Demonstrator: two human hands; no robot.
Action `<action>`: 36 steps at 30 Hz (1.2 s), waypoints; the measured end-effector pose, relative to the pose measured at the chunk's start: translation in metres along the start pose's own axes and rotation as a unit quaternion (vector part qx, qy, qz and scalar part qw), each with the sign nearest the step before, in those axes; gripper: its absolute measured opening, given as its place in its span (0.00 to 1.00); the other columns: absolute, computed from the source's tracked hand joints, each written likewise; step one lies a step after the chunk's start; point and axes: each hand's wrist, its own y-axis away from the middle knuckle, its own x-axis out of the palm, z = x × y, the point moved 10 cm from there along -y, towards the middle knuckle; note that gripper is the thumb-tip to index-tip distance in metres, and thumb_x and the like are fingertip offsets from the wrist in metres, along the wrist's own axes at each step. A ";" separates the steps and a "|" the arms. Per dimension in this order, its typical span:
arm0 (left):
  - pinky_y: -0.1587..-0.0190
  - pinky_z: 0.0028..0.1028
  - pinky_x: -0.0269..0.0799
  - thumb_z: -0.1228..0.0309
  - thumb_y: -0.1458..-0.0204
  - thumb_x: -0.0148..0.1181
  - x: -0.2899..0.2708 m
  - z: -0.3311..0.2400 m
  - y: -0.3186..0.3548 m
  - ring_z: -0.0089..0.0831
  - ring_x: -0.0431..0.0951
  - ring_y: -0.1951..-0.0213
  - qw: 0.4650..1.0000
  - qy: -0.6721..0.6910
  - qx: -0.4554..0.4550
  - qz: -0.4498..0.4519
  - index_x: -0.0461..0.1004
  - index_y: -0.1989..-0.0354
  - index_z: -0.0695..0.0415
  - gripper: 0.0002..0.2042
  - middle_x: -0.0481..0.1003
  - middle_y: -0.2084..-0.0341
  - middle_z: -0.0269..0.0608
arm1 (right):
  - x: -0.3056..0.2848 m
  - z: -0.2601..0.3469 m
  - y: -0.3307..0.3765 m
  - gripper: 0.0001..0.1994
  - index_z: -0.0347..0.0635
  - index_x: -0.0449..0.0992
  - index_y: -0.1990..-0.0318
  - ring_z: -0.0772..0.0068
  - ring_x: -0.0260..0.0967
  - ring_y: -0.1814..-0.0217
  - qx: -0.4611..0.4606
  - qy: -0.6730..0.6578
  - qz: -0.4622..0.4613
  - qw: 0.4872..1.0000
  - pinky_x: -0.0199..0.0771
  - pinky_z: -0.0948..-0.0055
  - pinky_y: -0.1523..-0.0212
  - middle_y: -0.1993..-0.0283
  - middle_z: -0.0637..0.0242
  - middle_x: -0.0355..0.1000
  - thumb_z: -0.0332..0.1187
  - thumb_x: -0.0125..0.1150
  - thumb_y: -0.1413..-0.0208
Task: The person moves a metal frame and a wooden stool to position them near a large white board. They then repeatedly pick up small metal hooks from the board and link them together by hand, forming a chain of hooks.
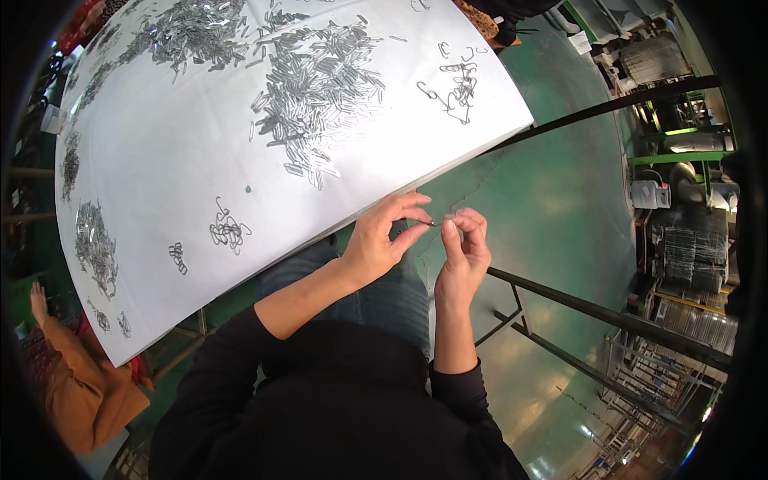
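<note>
My left hand (382, 236) and my right hand (466, 246) meet just off the near edge of the white table (168, 160), above my lap. Between their fingertips they pinch a small thin metal piece (438, 222); its exact shape is too small to make out. A big pile of small metal links (316, 92) lies on the table beyond my hands. A small cluster of bent wire hooks (228, 230) sits near the table's front edge, left of my left hand.
More metal piles (188, 32) lie at the far end and along the left edge (94, 240). Linked hooks (456, 88) rest at the right corner. A person in an orange sleeve (76, 376) sits lower left. Black rails (592, 312) and wire racks (692, 256) stand on the green floor (552, 208).
</note>
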 end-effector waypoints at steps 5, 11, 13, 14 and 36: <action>0.59 0.32 0.68 0.76 0.54 0.60 -0.033 0.021 -0.058 0.39 0.72 0.63 0.968 -0.237 0.076 -0.028 0.76 0.63 0.59 0.08 0.75 0.67 0.42 | -0.009 0.004 0.000 0.02 0.37 0.73 0.68 0.77 0.60 0.56 -0.023 -0.005 -0.008 1.000 0.62 0.77 0.55 0.57 0.68 0.60 0.22 0.60 0.49; 0.58 0.36 0.67 0.74 0.55 0.60 -0.037 0.065 -0.136 0.41 0.71 0.62 0.923 -0.381 0.047 -0.008 0.76 0.66 0.59 0.07 0.73 0.71 0.42 | -0.011 0.000 -0.007 0.02 0.37 0.73 0.68 0.78 0.59 0.57 -0.019 -0.012 -0.002 1.000 0.63 0.78 0.56 0.59 0.69 0.60 0.22 0.60 0.49; 0.58 0.36 0.67 0.74 0.55 0.60 -0.030 0.075 -0.146 0.41 0.71 0.63 0.914 -0.406 0.024 0.019 0.76 0.68 0.59 0.06 0.73 0.71 0.43 | -0.010 -0.002 -0.009 0.02 0.37 0.74 0.68 0.78 0.59 0.58 -0.023 -0.009 0.000 1.000 0.63 0.78 0.56 0.59 0.69 0.60 0.23 0.60 0.49; 0.59 0.36 0.67 0.74 0.55 0.61 -0.025 0.079 -0.149 0.41 0.71 0.63 0.912 -0.408 0.014 0.032 0.76 0.68 0.59 0.06 0.73 0.72 0.43 | -0.010 -0.003 -0.009 0.02 0.37 0.74 0.68 0.78 0.59 0.58 -0.022 -0.010 0.001 1.000 0.63 0.78 0.56 0.59 0.69 0.60 0.23 0.61 0.49; 0.63 0.20 0.70 0.73 0.50 0.60 0.020 0.009 -0.051 0.19 0.75 0.68 0.972 -0.004 -0.194 0.136 0.78 0.64 0.64 0.08 0.78 0.71 0.37 | 0.002 0.015 -0.013 0.04 0.39 0.76 0.70 0.75 0.61 0.61 -0.089 0.150 0.000 0.985 0.63 0.77 0.63 0.64 0.68 0.64 0.27 0.64 0.53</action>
